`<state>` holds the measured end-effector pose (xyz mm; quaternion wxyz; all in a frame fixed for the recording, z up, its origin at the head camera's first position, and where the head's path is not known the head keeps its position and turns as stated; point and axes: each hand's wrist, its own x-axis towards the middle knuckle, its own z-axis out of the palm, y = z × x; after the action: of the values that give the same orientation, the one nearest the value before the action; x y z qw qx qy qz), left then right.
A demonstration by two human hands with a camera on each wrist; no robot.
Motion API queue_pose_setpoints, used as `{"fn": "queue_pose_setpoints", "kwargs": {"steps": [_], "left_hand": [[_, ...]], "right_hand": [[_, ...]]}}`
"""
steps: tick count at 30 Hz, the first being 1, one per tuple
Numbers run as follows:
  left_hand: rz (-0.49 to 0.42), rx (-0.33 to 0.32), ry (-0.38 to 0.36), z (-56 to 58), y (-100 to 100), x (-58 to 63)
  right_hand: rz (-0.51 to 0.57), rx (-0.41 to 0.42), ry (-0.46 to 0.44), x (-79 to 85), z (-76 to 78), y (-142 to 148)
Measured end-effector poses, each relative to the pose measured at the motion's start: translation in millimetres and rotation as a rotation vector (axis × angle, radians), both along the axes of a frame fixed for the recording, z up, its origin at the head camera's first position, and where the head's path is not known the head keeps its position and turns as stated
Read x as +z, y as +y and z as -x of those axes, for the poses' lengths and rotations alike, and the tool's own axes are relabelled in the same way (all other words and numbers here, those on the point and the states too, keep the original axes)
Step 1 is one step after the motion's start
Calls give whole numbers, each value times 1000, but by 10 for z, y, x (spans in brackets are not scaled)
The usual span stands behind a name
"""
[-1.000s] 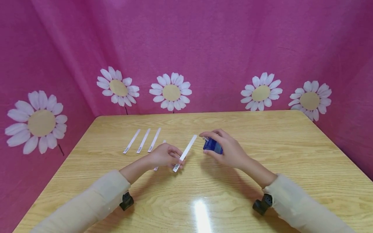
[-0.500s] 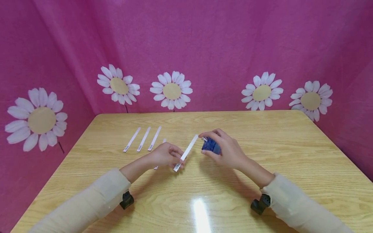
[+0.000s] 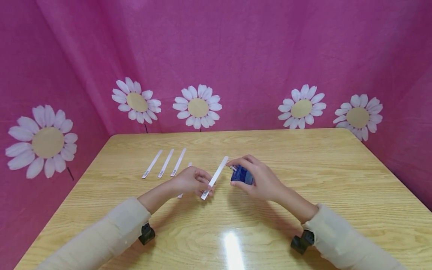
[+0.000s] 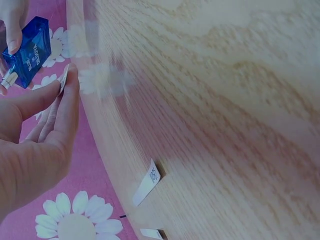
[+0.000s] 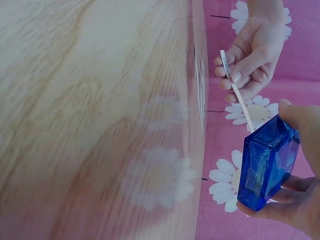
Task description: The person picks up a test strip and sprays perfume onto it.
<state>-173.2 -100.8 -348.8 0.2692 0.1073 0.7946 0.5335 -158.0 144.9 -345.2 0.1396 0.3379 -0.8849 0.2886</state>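
Note:
My left hand (image 3: pixel 190 180) pinches a white paper test strip (image 3: pixel 219 171) near its printed end, between thumb and fingers. The strip slants up and away above the table. To its right, my right hand (image 3: pixel 266 179) grips a blue glass perfume bottle (image 3: pixel 243 176), which is tilted with its silver spray nozzle (image 4: pixel 9 80) toward the strip. The index fingertip lies at the nozzle. In the right wrist view, the bottle's thick base (image 5: pixel 257 172) faces the camera and hides the strip's far end. Bottle and strip look close in the head view; whether they touch is unclear.
Three similar strips (image 3: pixel 167 163) lie side by side on the wooden table (image 3: pixel 303 157) at the left. Another strip (image 3: pixel 180 195) is partly covered by my left hand. A pink curtain (image 3: pixel 236 56) with daisies stands behind the table.
My right hand has moved slightly left and toward me with the perfume bottle, bringing the nozzle nearer the strip. The left hand and its strip stay almost still.

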Motion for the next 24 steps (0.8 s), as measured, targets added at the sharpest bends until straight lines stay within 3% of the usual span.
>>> {"fn": "queue_pose_setpoints", "kwargs": {"steps": [5, 14, 19, 24], "left_hand": [[-5, 9, 3, 9, -31, -19], [15, 124, 11, 68, -134, -47], [10, 184, 13, 162, -179, -101], [49, 244, 34, 308, -204, -181]], "right_hand": [[43, 42, -27, 3, 25, 66], [119, 40, -30, -91, 160, 293], [166, 12, 7, -156, 280, 431], [197, -26, -41, -196, 372, 549]]}}
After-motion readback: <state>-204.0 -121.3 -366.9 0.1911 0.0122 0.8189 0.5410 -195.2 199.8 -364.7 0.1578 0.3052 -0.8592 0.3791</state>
